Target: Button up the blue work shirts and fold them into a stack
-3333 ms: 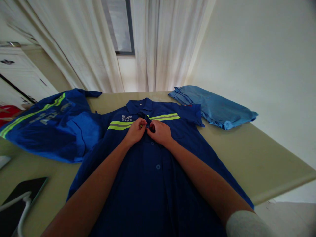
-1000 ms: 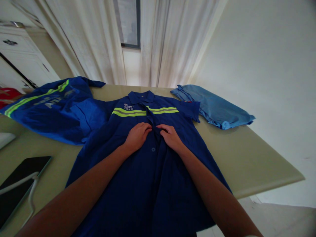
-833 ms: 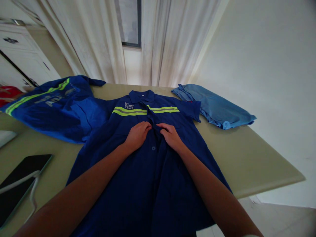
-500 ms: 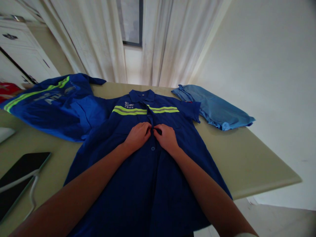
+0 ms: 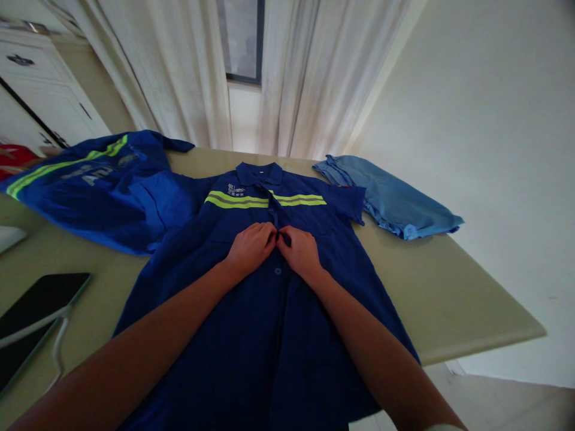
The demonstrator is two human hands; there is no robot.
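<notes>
Table (image 5: 453, 299) as seen from its near edge, with 12 o'clock toward the curtains. Nearest, at 8 o'clock, lies a dark tablet (image 5: 40, 293) with a white cable (image 5: 31, 328) across it. Two bare forearms run up from 6 o'clock over the dark blue shirt (image 5: 269, 347). The shirt lies flat and front up, its long axis running from the hem at 6 to the collar (image 5: 259, 173) at 12. One button (image 5: 277, 271) shows on the front strip, just at 6 o'clock of the fingertips.

The left hand (image 5: 249, 246) and right hand (image 5: 300, 250) meet on that strip, knuckles nearly touching. Their fingers are curled and pinch the two cloth edges together. Neither hand is the nearer — both sit at the midline, below the yellow-green stripes (image 5: 238, 200).

At 10 o'clock a second blue garment (image 5: 103, 188), crumpled, touches the shirt's sleeve. At 2 o'clock a light blue garment (image 5: 390, 200), folded, lies just beside the other sleeve. Beyond the far edge are white curtains (image 5: 309, 78) and a window (image 5: 240, 36).
</notes>
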